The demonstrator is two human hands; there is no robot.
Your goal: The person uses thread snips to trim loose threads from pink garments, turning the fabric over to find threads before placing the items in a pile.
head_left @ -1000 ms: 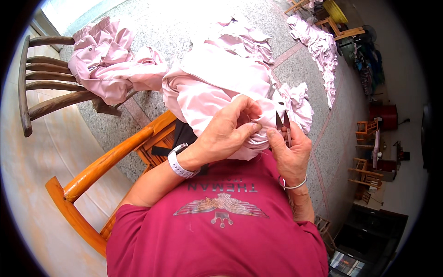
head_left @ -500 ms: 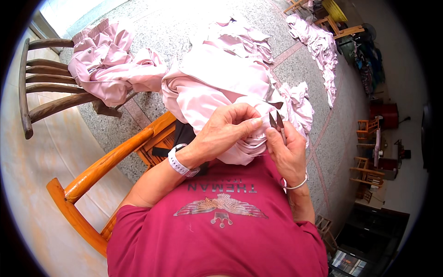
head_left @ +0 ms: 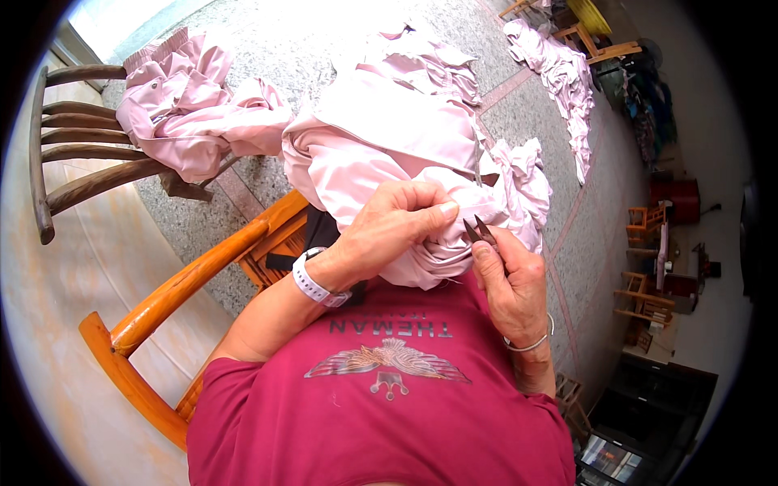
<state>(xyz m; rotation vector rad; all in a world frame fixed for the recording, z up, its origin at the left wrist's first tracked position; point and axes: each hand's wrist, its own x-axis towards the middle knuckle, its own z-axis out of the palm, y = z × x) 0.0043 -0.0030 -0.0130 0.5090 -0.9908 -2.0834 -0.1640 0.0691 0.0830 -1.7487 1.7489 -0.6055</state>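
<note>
Pinching the pink garment point(head_left: 356, 158), left hand point(head_left: 389, 225) held its near side | right hand point(head_left: 519, 279) gripped snips point(head_left: 490, 238) at the garment's right | parted blades point(head_left: 485, 229) slanted toward that pinch

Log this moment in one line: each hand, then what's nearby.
left hand: pinching pink cloth | right hand: holding snips, blades apart | nearby: pink garment on dark wooden chair

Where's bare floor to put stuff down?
Bare floor shows right of the right hand, and between the held pink cloth and the far pink pile. It's crowded where the left hand, snips and cloth meet; a pink garment lies on the dark chair.
</note>
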